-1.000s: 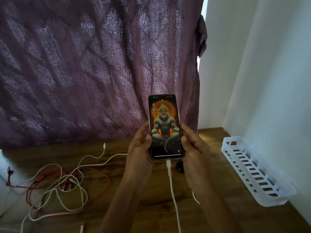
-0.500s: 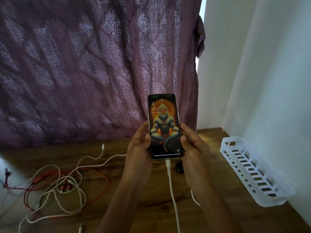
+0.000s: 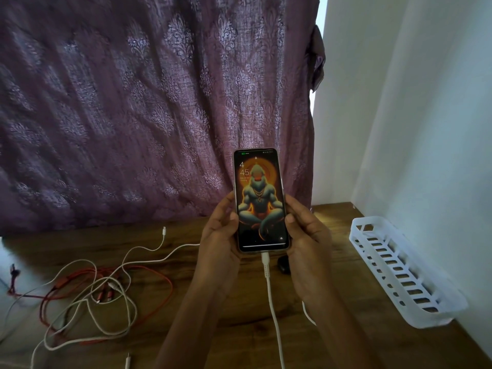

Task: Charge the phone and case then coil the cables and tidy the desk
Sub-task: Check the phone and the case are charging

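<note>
2 hands hold the phone upright above the tabletop: the left hand is curled round its left edge and the right hand round its right edge, so each grip is clamped on the phone. A white cable is seen plugged into the bottom port and the screen is lit; a green mark at its top left is judged to be a charging sign, though it is too small to be read. A small dark object, possibly the case, lies partly hidden just beside the right hand. The step in hand is judged to be a check of the charge. To do it well, the phone should be lowered flat with the plug kept straight, so that the cable is not bent at the port. A red cable and loose white cables lie tangled at the left, not yet coiled; a white slotted basket stands at the right wall.
</note>
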The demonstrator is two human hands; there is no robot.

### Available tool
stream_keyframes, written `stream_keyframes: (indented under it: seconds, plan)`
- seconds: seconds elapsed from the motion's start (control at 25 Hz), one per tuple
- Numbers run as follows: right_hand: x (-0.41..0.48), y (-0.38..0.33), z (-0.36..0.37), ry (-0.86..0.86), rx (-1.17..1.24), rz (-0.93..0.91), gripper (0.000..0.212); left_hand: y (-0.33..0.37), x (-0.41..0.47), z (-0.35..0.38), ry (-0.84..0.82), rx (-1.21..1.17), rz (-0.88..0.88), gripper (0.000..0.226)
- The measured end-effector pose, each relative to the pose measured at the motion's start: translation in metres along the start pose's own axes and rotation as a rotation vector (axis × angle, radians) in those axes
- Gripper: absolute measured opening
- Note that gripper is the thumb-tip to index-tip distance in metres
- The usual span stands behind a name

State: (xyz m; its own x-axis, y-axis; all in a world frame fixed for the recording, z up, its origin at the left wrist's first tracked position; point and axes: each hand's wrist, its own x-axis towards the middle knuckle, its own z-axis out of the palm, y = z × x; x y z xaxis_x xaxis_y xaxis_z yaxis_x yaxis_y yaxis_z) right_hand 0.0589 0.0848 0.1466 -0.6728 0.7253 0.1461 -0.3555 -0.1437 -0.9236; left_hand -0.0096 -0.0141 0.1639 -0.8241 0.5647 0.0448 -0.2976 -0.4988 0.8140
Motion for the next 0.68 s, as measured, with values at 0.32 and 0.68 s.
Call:
stream_keyframes:
  seconds: [0.32, 0.68]
  plan:
    - [-0.0018, -0.0021, -0.0009, -0.019, -0.031, -0.038, 0.035, -0.0011, -0.0015, 0.0008, -0.003, 0.005, 0.004, 0.034]
    - [-0.0033, -0.0025, -0.0023, -0.028, -0.027, -0.053, 0.035, -0.0028, -0.0029, 0.0012, 0.010, -0.008, 0.008, 0.035]
